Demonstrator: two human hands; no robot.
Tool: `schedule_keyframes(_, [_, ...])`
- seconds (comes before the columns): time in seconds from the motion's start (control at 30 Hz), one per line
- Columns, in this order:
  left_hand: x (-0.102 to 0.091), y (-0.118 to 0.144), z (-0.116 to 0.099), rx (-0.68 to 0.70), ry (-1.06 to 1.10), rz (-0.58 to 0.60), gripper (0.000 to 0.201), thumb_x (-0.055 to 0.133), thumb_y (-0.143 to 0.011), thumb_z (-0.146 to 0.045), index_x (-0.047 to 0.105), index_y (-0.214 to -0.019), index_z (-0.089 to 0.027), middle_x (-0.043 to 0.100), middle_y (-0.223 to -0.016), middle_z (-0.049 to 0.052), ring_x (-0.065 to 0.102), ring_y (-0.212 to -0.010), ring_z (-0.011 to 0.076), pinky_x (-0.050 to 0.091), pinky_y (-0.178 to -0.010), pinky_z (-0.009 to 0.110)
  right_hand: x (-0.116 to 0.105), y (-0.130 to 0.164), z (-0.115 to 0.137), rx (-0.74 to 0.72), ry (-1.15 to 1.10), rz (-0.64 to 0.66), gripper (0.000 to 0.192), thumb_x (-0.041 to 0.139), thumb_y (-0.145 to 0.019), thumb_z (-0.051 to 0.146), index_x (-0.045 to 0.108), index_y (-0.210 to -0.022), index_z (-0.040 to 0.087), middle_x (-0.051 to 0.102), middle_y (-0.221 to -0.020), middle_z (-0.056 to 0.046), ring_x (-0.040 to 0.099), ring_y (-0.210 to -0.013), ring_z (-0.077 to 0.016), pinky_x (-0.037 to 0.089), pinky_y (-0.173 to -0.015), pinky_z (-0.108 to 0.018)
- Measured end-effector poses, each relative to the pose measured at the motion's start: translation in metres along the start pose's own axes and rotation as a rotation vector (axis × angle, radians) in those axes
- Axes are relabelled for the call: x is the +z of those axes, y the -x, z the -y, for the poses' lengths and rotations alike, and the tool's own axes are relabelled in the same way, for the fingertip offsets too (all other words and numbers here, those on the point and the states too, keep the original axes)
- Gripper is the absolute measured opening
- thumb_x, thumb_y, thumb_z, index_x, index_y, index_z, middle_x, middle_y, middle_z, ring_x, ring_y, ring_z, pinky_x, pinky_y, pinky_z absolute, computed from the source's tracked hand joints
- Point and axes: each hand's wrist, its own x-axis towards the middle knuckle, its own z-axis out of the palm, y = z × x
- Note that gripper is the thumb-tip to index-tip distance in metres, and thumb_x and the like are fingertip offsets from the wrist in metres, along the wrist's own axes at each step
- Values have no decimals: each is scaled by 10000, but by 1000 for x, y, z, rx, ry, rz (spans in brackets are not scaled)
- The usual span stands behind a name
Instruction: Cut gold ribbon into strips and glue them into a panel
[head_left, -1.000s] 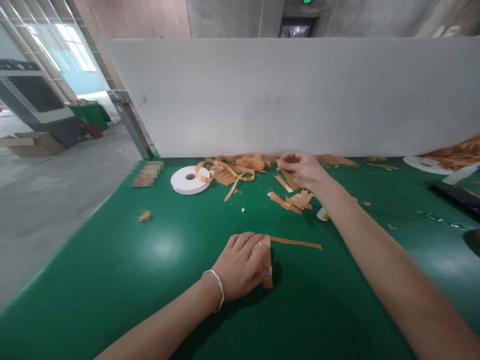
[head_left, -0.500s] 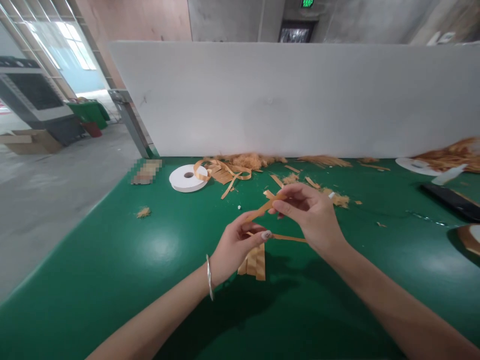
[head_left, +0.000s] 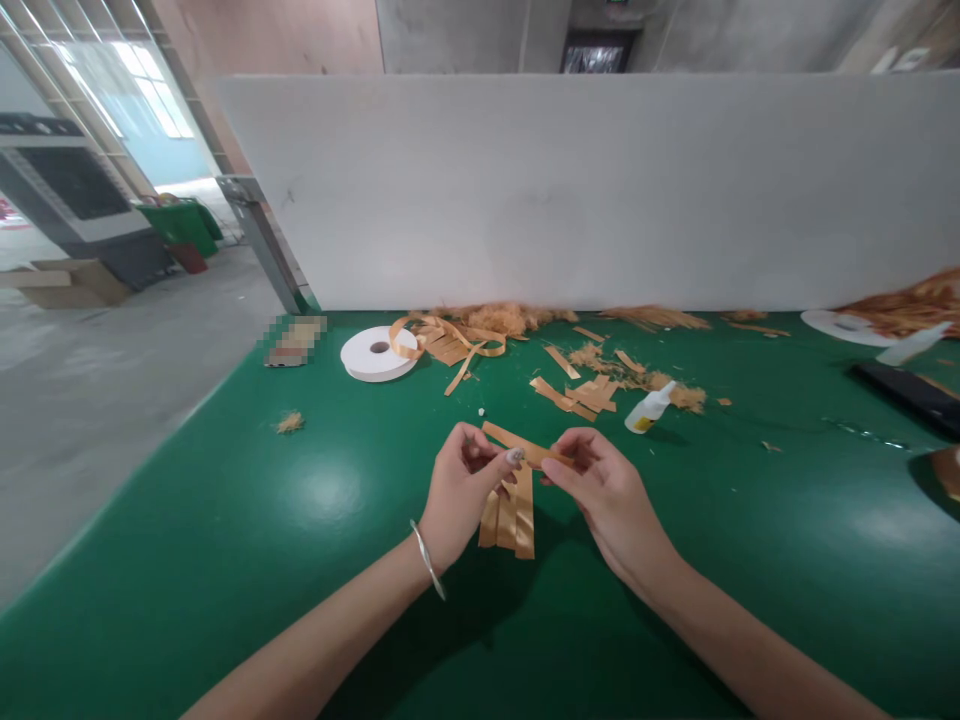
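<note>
A short golden-orange ribbon strip (head_left: pixel 529 447) is stretched between my two hands above the table. My left hand (head_left: pixel 471 490), with a silver bangle at the wrist, pinches it near its left part. The right end is pinched between thumb and fingers of my right hand (head_left: pixel 600 475). Below the hands, several ribbon strips (head_left: pixel 508 520) lie side by side on the green table (head_left: pixel 337 600), their upper ends partly covered by my left hand. Beyond my right hand, cut ribbon pieces (head_left: pixel 592 393) lie in a loose heap beside a small white glue bottle (head_left: pixel 649 408).
A white ribbon spool (head_left: pixel 380 355) with loose ribbon stands at the back left. Frayed fibres (head_left: pixel 502 319) lie along the white partition (head_left: pixel 555 190). At the right are a black phone-like object (head_left: pixel 907 397) and a second white bottle (head_left: pixel 911 345). A tuft (head_left: pixel 290 422) lies left.
My right hand has come down and nearer, uncovering the cut pieces and glue bottle. The strip now slants down to the right instead of up.
</note>
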Motion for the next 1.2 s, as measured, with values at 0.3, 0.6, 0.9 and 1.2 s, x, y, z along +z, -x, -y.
schedule_keyframes(0.3, [-4,1,4,-139,0,54,244,726,-688,-320,611,-720,-108,618,-663,11,524,-563,64,403,-510,165,5,3,-17,147,126,69,353,736,-579,321,477,-798,223,520,-751,20,532,-708,-147,432,-592,-256])
schedule_keyframes(0.6, [-3,4,15,-173,-183,117,564,792,-568,-240,337,-901,-226,560,-592,-89,534,-511,91,404,-449,166,-9,-42,11,79,539,534,255,599,-731,407,621,-876,198,595,-879,-37,538,-838,-179,413,-715,-297])
schedule_keyframes(0.9, [-7,4,14,-75,-426,228,364,685,-712,-335,392,-893,-216,585,-624,-71,494,-504,73,340,-470,170,-27,-63,14,208,367,454,249,751,-624,362,582,-656,182,534,-588,36,486,-542,-94,385,-538,-248])
schedule_keyframes(1.2, [-11,7,9,241,-882,450,170,574,-792,-326,517,-720,-183,603,-681,-9,532,-609,115,388,-568,227,-58,-68,19,293,508,484,243,789,-576,254,626,-742,183,627,-674,8,581,-644,-124,446,-602,-242])
